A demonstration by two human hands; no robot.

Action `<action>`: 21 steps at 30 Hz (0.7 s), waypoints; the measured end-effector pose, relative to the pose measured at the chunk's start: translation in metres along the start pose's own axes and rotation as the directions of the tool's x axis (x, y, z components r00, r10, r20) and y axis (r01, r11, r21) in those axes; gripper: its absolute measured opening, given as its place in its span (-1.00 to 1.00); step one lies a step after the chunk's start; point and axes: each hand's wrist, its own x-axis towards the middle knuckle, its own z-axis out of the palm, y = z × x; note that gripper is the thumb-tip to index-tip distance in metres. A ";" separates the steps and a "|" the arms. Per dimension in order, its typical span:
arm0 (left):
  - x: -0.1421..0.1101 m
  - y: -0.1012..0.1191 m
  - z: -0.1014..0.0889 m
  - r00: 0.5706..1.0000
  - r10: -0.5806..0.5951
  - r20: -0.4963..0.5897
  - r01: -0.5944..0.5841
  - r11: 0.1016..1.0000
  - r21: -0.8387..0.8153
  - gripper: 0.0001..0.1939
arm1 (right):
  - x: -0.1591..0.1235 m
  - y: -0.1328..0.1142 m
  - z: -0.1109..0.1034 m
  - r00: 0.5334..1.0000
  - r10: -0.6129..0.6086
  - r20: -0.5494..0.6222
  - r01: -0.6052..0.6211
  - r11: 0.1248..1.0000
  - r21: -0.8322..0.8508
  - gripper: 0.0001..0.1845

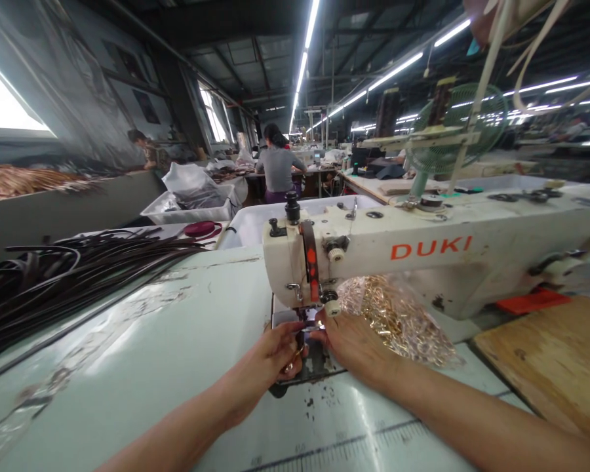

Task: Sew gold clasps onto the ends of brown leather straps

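Observation:
Under the needle end of the white sewing machine (324, 262), my left hand (278, 351) pinches the near end of a small dark strap (309, 325). A gold-coloured metal hook (294, 360) hangs among the curled lower fingers of that hand. From the other side, my right hand (351, 341) has its fingertips closed at the strap's right end, beside the presser foot. Light from the machine glints there, and the fingers hide most of the strap.
Behind the needle lies a clear plastic bag (398, 321) of gold metal fittings. Dark straps (78, 269) are heaped at left on the pale table (216, 341). A wooden board (550, 360) lies at right. A white bin (246, 219) stands behind the machine; a person (278, 167) sits further off.

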 end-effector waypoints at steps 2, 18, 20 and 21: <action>0.003 -0.009 -0.001 0.999 0.052 -0.009 -0.051 0.997 0.066 -0.38 | 0.000 -0.004 -0.002 0.996 0.094 -0.001 -0.093 0.993 0.077 -0.66; -0.001 0.016 -0.004 0.950 0.313 -0.004 -0.143 0.447 0.883 -0.74 | -0.011 -0.009 -0.025 0.993 0.119 0.027 -0.118 0.992 -0.035 -0.72; 0.002 0.015 -0.005 0.917 0.382 0.114 -0.255 0.341 0.905 -0.74 | -0.011 -0.008 -0.026 0.992 0.123 0.023 -0.123 0.992 -0.026 -0.73; 0.004 0.015 -0.005 0.902 0.386 0.192 -0.317 0.293 0.902 -0.74 | -0.011 -0.007 -0.027 0.992 0.125 0.019 -0.125 0.992 -0.019 -0.74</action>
